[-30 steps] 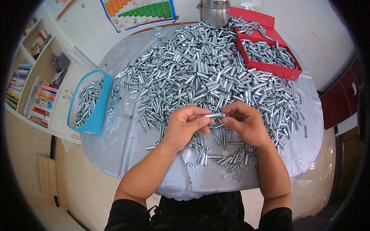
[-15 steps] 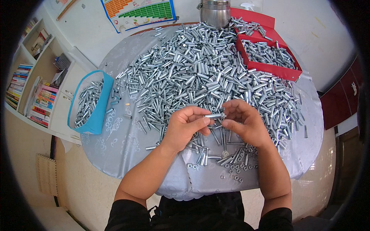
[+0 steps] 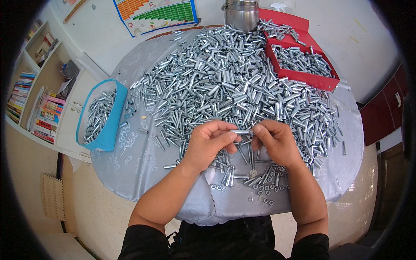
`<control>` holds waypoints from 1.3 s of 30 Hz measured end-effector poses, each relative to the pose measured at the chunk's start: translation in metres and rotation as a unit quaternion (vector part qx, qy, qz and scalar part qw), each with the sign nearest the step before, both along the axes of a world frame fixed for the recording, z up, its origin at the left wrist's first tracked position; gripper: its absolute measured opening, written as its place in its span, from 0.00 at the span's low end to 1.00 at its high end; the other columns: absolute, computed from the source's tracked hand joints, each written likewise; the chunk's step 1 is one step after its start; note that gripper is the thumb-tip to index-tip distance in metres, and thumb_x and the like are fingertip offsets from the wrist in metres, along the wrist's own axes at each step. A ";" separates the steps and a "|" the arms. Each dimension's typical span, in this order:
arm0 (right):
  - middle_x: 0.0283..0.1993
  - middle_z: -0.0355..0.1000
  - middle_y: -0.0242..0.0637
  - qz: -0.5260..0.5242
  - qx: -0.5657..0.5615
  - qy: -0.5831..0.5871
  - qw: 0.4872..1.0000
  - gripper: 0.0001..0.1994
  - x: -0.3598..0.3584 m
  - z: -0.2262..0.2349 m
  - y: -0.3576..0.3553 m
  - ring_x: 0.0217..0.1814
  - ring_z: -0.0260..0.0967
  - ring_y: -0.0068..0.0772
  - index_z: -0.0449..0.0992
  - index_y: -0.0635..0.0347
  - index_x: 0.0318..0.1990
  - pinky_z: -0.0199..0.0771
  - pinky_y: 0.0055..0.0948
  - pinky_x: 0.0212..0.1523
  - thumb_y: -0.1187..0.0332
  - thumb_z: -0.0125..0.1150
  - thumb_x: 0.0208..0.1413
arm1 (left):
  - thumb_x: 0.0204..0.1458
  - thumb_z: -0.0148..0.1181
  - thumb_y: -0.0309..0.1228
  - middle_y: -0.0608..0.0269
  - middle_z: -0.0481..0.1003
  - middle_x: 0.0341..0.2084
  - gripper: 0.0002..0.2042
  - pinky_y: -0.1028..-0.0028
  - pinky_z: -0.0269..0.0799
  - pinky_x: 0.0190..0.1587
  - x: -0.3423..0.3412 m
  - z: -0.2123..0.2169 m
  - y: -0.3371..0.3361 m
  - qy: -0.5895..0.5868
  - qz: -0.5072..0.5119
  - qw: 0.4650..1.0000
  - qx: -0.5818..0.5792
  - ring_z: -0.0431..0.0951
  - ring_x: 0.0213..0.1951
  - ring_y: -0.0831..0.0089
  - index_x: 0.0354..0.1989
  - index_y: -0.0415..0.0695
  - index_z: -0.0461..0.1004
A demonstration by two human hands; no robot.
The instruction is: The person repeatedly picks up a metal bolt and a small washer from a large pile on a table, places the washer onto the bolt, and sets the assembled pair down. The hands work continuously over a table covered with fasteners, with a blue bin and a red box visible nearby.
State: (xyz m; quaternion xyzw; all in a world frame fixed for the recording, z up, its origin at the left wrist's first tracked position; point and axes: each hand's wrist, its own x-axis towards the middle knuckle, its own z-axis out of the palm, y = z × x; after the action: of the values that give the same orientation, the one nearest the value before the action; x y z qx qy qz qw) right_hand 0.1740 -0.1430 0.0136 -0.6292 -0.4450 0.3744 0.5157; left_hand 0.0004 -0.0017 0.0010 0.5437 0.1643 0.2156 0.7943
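Observation:
Just in front of a big heap of shiny metal sleeves and bolts (image 3: 216, 82), I hold an expansion bolt (image 3: 241, 132) level between my hands. My left hand (image 3: 204, 145) pinches its sleeve between thumb and fingers. At the other end, the thumb and fingers of my right hand (image 3: 277, 142) close round the tip and mostly cover it. Loose hex nuts (image 3: 266, 193) lie on the cloth below my right hand. Next to them is a small cluster of bolts and sleeves (image 3: 228, 175).
A blue box (image 3: 113, 125) of metal parts stands at the left table edge. The red box (image 3: 303, 78) at the back right holds more. Behind the heap stands a steel canister (image 3: 242, 16). A grey patterned cloth (image 3: 143, 173) covers the round table.
My right thumb and fingers have closed in on the right end of the expansion bolt, where the nut showed before. My left hand has hardly moved.

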 end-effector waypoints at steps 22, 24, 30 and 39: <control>0.31 0.75 0.36 -0.045 0.077 0.114 0.990 0.06 -0.010 0.004 0.003 0.32 0.75 0.24 0.73 0.67 0.39 0.76 0.21 0.33 0.74 0.61 0.58 | 0.55 0.59 0.21 0.52 0.80 0.33 0.08 0.77 0.78 0.31 0.000 0.000 -0.004 0.001 0.012 0.999 0.046 0.79 0.26 0.74 0.43 0.35 0.75; 0.32 0.75 0.36 -0.049 0.057 0.116 0.990 0.07 -0.009 0.005 0.004 0.32 0.75 0.25 0.74 0.68 0.40 0.76 0.22 0.33 0.74 0.61 0.58 | 0.55 0.59 0.21 0.51 0.80 0.34 0.09 0.77 0.78 0.31 0.000 0.000 -0.005 0.005 0.012 0.998 0.069 0.79 0.26 0.74 0.43 0.35 0.74; 0.29 0.74 0.35 -0.039 0.053 0.135 0.989 0.07 -0.007 0.006 0.005 0.30 0.74 0.23 0.75 0.69 0.40 0.75 0.23 0.31 0.72 0.59 0.59 | 0.55 0.60 0.23 0.56 0.79 0.30 0.11 0.81 0.73 0.27 0.002 0.000 -0.007 0.008 0.037 0.995 0.088 0.76 0.23 0.79 0.46 0.36 0.74; 0.33 0.76 0.40 -0.064 0.110 0.127 0.984 0.12 0.030 0.009 -0.009 0.36 0.75 0.25 0.75 0.69 0.44 0.75 0.22 0.39 0.67 0.54 0.63 | 0.58 0.56 0.27 0.65 0.74 0.22 0.09 0.85 0.61 0.19 0.000 0.009 0.000 -0.013 0.241 0.962 0.130 0.65 0.16 0.86 0.45 0.38 0.75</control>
State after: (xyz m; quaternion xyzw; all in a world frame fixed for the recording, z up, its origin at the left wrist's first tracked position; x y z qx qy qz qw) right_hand 0.2044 -0.1519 0.0225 -0.5435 -0.3735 0.3664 0.6565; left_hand 0.0005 -0.0018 0.0099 0.5834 0.2510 0.4273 0.6435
